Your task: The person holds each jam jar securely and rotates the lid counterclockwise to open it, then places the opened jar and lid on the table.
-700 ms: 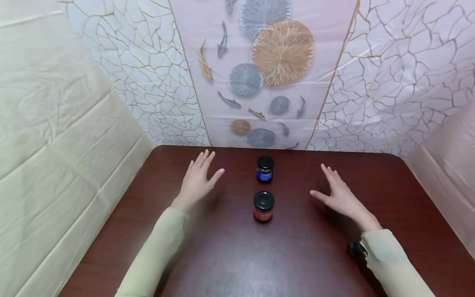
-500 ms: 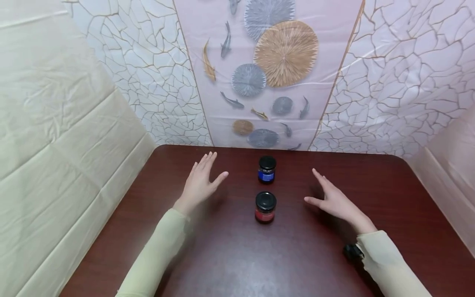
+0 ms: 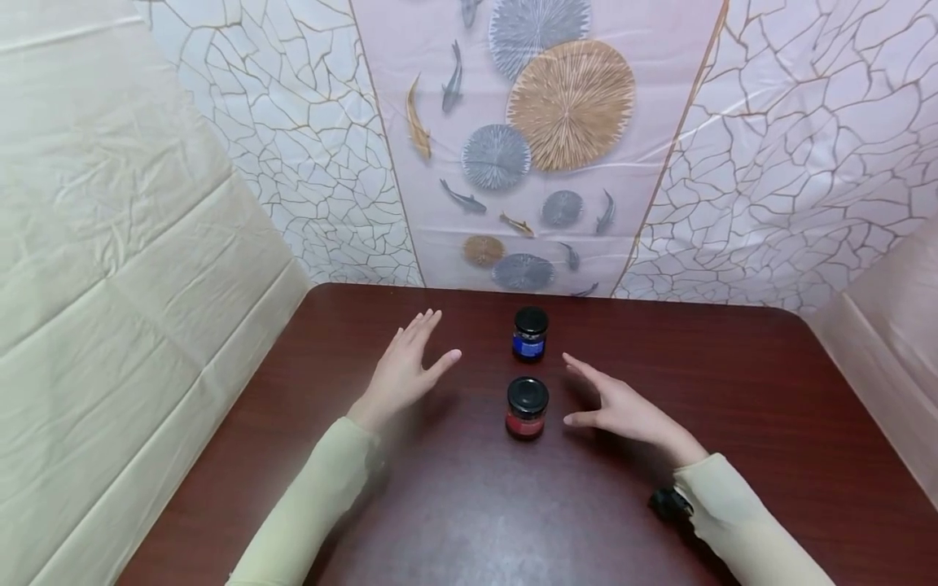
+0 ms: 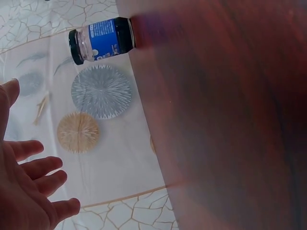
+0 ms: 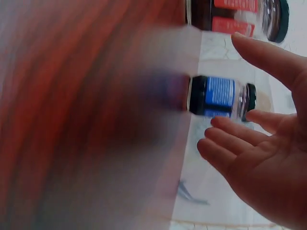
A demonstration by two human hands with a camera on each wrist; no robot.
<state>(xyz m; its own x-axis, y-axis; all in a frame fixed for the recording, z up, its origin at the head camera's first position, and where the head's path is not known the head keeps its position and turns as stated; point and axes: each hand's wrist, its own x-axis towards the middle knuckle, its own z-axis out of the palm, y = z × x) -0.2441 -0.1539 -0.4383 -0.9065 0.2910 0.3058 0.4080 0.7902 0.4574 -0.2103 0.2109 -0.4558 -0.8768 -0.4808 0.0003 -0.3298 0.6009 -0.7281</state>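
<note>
Two small glass jars with black lids stand upright on the dark table [image 3: 469, 505]. The blue-labelled jar [image 3: 530, 335] is at the back, and the red-labelled jar [image 3: 526, 409] stands in front of it. To their left my left hand [image 3: 403, 370] hovers with fingers spread and holds nothing. My right hand [image 3: 623, 409] is just right of the red-labelled jar, thumb apart from the fingers and nothing between them. In the right wrist view, its fingertips overlap the blue-labelled jar [image 5: 220, 96], and the thumb overlaps the red-labelled jar [image 5: 235, 21].
A patterned cloth [image 3: 513, 146] with fish and round leaf shapes hangs behind the table's back edge. Pale fabric [image 3: 124, 309] borders the left side, and more fabric [image 3: 890, 350] the right. A black band [image 3: 670, 505] shows at the right sleeve.
My right hand has moved left, up close to the red-labelled jar. The left hand has drifted slightly right and nearer to me. Both jars stay in place as the head view shifts a little.
</note>
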